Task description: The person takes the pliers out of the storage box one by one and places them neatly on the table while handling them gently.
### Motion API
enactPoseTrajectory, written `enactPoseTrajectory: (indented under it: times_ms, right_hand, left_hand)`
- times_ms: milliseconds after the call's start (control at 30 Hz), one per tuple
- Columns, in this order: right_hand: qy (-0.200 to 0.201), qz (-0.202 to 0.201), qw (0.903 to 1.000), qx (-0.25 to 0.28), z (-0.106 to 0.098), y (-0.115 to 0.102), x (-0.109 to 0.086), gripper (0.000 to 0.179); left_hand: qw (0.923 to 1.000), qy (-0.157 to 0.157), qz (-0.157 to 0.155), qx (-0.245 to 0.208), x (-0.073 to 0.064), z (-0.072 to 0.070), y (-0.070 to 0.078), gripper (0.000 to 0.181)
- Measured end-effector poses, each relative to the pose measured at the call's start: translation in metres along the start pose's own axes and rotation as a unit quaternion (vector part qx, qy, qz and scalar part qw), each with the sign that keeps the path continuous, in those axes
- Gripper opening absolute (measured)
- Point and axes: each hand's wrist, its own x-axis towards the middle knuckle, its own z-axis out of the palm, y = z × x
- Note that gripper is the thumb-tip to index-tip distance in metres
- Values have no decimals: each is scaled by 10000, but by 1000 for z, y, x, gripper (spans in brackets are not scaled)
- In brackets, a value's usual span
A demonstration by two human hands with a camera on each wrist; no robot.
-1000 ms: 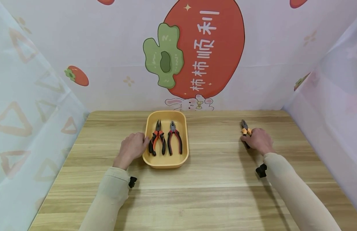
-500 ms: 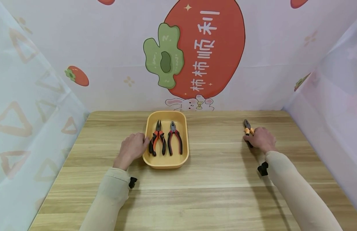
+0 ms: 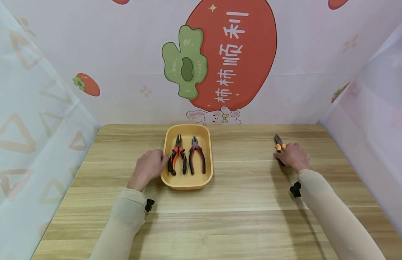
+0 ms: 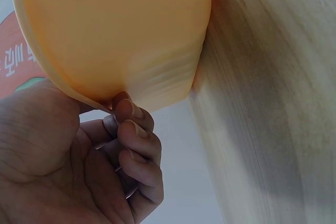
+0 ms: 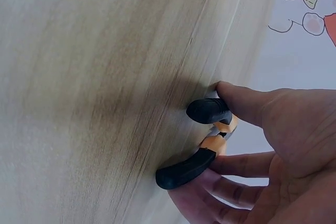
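My left hand (image 3: 149, 166) pinches the left rim of a yellow plastic tray (image 3: 187, 187), its curled fingers against the outer wall (image 4: 131, 30) in the left wrist view. Inside the tray, orange-and-black long-nose pliers (image 3: 174, 153) lie beside red-and-black pliers (image 3: 201, 157), both with jaws pointing to the back. At the right of the table, my right hand (image 3: 293, 157) holds yellow-and-black pliers (image 3: 279, 146) by the handles. In the right wrist view the thumb lies against one black handle (image 5: 207, 110) and the fingers are around the other. The handles stand spread apart.
A wooden table (image 3: 201, 231) carries everything. Behind it rises a white cloth backdrop (image 3: 129, 104) with a large red persimmon print, and cloth walls close off the left and right sides. Bare tabletop lies between the tray and the right hand.
My right hand and the yellow-and-black pliers have shifted slightly to the right, then stayed almost still. The left hand and the tray have not moved.
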Motion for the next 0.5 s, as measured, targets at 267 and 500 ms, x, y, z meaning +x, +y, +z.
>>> enactPoseTrajectory:
  times_ms: [267,500]
  right_hand:
    - [-4,-6,10000,-45,2,-1,2,58]
    - [-28,29,10000,27,0,-3,1,54]
  left_hand:
    - [10000,5,10,-52,0,0,0,39]
    - [10000,17,20,-71,0,0,0,39]
